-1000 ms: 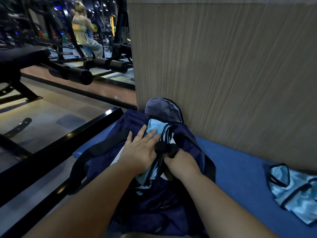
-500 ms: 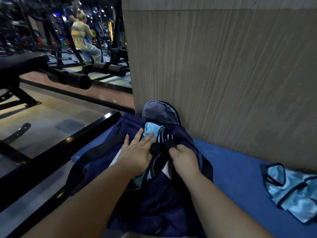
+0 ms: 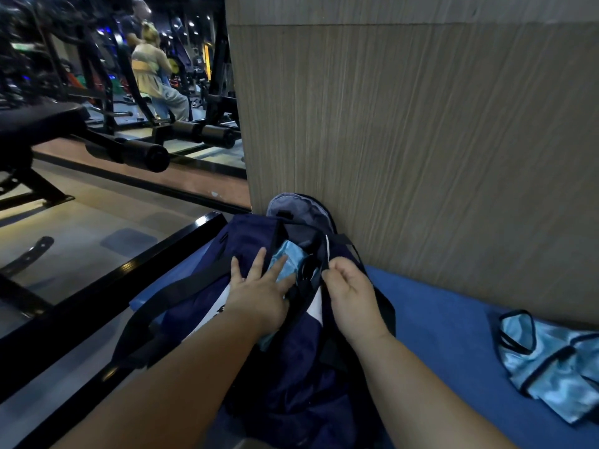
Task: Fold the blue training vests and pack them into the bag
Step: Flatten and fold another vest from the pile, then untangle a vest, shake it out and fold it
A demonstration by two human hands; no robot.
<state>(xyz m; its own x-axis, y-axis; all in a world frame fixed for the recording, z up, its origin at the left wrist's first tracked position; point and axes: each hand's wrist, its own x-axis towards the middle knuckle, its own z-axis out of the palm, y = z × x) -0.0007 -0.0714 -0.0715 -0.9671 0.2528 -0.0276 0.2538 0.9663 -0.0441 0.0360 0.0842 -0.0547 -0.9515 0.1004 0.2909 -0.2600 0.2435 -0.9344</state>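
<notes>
No legible text, labels or numbers.

The bag point(image 3: 301, 377) is matt navy cloth; the packed vest point(image 3: 291, 254) and the loose vest point(image 3: 557, 361) — thin fabric with a satiny sheen. The wall panel point(image 3: 421, 140) shows matt wood grain, the rail point(image 3: 107, 291) — glossy black metal.

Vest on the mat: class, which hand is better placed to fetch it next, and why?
Probably right: the right hand is nearer the loose vest; the left hand presses the packed vest into the bag.
</notes>
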